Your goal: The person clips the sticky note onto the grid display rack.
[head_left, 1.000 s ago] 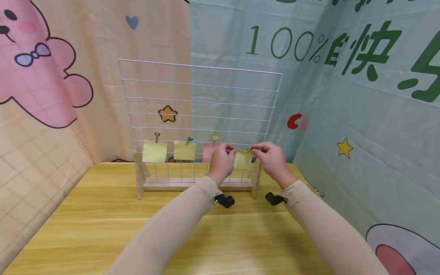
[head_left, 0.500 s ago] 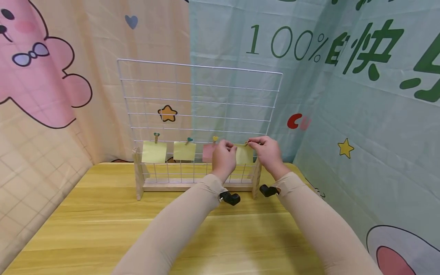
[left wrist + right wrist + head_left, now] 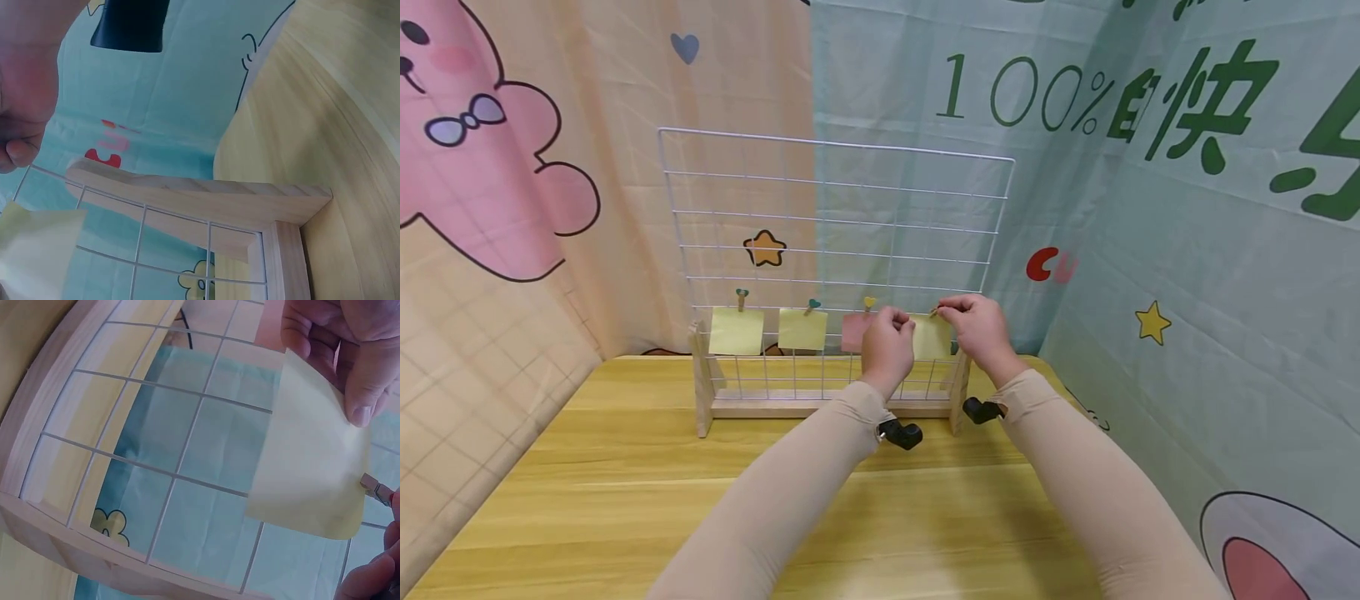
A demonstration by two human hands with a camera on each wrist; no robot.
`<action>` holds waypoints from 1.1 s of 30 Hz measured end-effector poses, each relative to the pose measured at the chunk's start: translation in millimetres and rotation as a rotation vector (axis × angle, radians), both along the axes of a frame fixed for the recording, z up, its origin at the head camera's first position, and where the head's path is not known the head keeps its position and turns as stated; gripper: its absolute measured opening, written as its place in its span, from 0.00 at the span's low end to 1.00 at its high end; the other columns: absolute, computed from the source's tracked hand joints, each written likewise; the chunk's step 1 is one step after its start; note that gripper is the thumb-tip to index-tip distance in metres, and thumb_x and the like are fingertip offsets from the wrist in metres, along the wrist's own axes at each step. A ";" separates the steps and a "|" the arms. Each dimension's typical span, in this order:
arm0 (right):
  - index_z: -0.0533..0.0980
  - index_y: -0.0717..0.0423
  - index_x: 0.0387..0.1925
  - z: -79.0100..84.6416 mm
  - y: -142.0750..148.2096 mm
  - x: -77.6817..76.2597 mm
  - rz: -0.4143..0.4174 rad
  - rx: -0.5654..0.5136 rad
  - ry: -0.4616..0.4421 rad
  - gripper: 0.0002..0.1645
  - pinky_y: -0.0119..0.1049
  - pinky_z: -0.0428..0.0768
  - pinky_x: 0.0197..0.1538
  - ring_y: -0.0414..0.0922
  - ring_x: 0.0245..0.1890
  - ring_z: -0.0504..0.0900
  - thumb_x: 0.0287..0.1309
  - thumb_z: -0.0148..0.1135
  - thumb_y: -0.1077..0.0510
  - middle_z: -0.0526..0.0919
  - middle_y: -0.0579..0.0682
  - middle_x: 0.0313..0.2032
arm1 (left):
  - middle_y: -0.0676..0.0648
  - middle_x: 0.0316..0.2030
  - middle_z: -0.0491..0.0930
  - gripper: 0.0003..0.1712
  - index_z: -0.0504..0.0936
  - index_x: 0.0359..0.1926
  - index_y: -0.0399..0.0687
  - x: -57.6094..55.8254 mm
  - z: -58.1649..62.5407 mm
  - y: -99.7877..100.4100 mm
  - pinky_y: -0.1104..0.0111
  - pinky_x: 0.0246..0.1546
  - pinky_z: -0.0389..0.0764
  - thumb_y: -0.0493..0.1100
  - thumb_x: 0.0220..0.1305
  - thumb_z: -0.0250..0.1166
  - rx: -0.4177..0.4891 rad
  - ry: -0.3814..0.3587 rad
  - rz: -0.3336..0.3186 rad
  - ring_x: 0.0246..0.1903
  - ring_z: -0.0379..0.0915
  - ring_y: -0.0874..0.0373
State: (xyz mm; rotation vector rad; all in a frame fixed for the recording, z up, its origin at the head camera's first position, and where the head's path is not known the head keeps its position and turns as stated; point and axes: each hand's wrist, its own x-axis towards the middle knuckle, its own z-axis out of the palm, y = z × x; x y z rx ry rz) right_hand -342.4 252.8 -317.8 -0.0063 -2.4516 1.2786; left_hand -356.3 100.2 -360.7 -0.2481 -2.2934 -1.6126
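Observation:
My left hand [image 3: 887, 346] pinches the upper left edge of a yellow paper note [image 3: 931, 337] in front of the wire grid [image 3: 842, 223]. In the right wrist view the left thumb [image 3: 362, 409] lies over the note's edge. My right hand [image 3: 981, 329] pinches a small wooden clothespin [image 3: 377, 487], whose tip overlaps the note's top edge. To the left, a pink note [image 3: 854, 333], partly behind my left hand, hangs under a yellow heart clothespin [image 3: 870, 302]. Farther left are two more yellow notes [image 3: 803, 329], each under a clothespin with a green top [image 3: 814, 305].
The grid stands in a wooden base [image 3: 760, 408] near the back of the wooden table [image 3: 820, 517]. Printed cloth curtains [image 3: 910, 100] hang behind and to both sides. A black camera [image 3: 901, 435] is worn on each wrist.
My right hand has moved slightly left and up with the clothespin along the note's top edge. My left hand has shifted slightly right, and the note hangs straighter.

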 end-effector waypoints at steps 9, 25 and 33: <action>0.87 0.51 0.55 7.1 -2.6 -1.0 -0.019 0.077 -0.053 0.15 0.33 0.64 0.19 0.43 0.14 0.65 0.77 0.61 0.51 0.90 0.54 0.45 | 0.47 0.44 0.88 0.07 0.82 0.49 0.48 -0.2 -2.0 0.1 0.61 0.42 0.83 0.45 0.79 0.62 -0.057 0.039 0.000 0.40 0.83 0.52; 0.85 0.49 0.59 4.7 -0.9 -6.9 0.001 0.149 -0.074 0.17 0.33 0.64 0.18 0.40 0.11 0.61 0.78 0.60 0.50 0.89 0.54 0.49 | 0.47 0.44 0.89 0.06 0.82 0.48 0.48 0.3 -3.5 0.8 0.59 0.42 0.83 0.44 0.78 0.63 -0.090 0.076 0.014 0.42 0.85 0.51; 0.84 0.49 0.62 4.0 -1.3 -6.4 0.008 0.222 -0.051 0.19 0.33 0.65 0.18 0.41 0.10 0.61 0.78 0.59 0.49 0.86 0.54 0.27 | 0.47 0.45 0.89 0.06 0.82 0.49 0.48 -0.2 -6.0 0.3 0.58 0.43 0.84 0.45 0.78 0.63 -0.091 0.077 0.007 0.42 0.85 0.50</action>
